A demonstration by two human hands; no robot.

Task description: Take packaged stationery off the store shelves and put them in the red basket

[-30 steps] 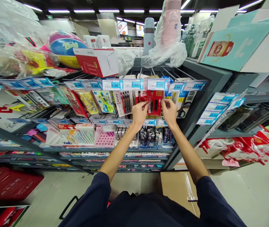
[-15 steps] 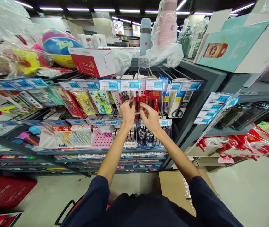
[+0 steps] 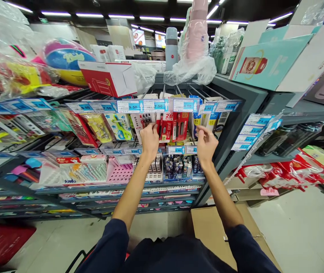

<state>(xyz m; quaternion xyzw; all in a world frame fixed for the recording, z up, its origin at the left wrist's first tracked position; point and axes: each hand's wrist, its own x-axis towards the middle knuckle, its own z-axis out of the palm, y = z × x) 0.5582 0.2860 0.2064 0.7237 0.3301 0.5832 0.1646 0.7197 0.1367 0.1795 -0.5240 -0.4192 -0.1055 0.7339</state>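
Note:
My left hand [image 3: 150, 141] is at the hanging blister packs, its fingers bent and closed at the lower edge of a white pack of pens [image 3: 138, 128]. Just right of it hang red packs [image 3: 167, 127], one marked 2B. My right hand [image 3: 206, 147] is to the right of these, thumb and fingers pinched together in front of a blue-and-yellow pack [image 3: 197, 120]. Whatever the right fingertips hold, if anything, is too small to make out. A white-and-yellow pack [image 3: 211, 120] hangs beside that hand, partly hidden by it.
Price tags [image 3: 129, 106] line the hook fronts above my hands. Below are boxes of small stationery [image 3: 177, 168] and a pink perforated bin [image 3: 118, 172]. A grey shelf upright [image 3: 237, 117] stands at right. Cardboard [image 3: 207, 223] lies on the floor; bottles [image 3: 172, 49] stand on top.
My right hand has moved right, from the red packs to the blue-and-yellow pack, uncovering the red packs. My left hand stays by the pen pack, slightly lower. The view has shifted a little.

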